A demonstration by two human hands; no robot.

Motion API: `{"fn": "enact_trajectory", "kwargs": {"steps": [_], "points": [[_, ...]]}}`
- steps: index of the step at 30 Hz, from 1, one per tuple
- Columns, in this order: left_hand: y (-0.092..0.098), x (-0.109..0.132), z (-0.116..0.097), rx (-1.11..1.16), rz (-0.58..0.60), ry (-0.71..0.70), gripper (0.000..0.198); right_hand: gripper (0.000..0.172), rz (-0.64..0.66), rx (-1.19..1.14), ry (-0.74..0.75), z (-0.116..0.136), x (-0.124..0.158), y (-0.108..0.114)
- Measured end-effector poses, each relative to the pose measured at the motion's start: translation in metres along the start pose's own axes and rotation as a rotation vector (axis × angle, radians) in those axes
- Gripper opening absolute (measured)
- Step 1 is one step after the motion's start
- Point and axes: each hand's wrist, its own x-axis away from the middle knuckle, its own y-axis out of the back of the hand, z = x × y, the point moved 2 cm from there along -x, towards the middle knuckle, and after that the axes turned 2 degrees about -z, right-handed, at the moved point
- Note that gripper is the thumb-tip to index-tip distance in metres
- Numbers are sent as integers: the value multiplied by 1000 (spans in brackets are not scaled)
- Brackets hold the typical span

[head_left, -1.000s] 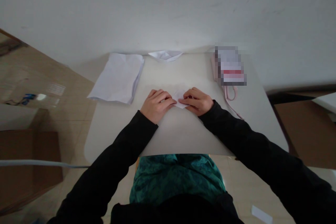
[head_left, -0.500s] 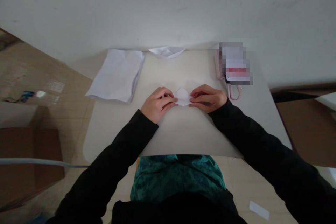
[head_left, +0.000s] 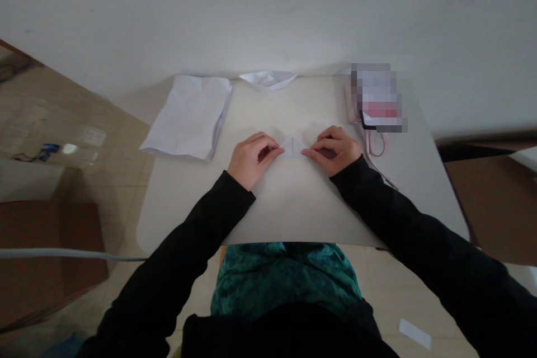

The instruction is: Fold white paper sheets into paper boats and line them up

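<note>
Between my hands, over the middle of the white table [head_left: 289, 207], is a small folded piece of white paper [head_left: 292, 147] with a peaked top and a line down its centre. My left hand [head_left: 255, 158] pinches its left corner between thumb and fingers. At the right corner, the thumb and fingertips of my right hand [head_left: 335, 151] are closed on the same paper. A folded paper boat [head_left: 269, 80] lies at the table's back edge, beyond both hands.
A stack of creased white sheets [head_left: 188, 117] lies at the back left. At the back right is a phone-like object [head_left: 380, 98], partly pixelated, with a pink cable [head_left: 385, 145] beside it. Behind the table rises a white wall [head_left: 268, 11]; cardboard boxes [head_left: 46, 246] stand on the floor.
The paper's shape between my fingers differs: its centre line now shows and its lower point no longer does. Both hands have shifted their grip at its corners. The view has shifted slightly.
</note>
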Motion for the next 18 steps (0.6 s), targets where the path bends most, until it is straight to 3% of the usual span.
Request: {"fn": "enact_trajectory", "kwargs": {"steps": [7,13,18], "points": [[-3,-1,-1,48,-39,101,25,16,-9,3,17,0,0,-3],[-1,3,-3,32,49,43,21,16,50,-61,-19,0,0,-2],[1,3,-6,21,18,37,21,19,91,-65,-100,-1,0,-1]]}}
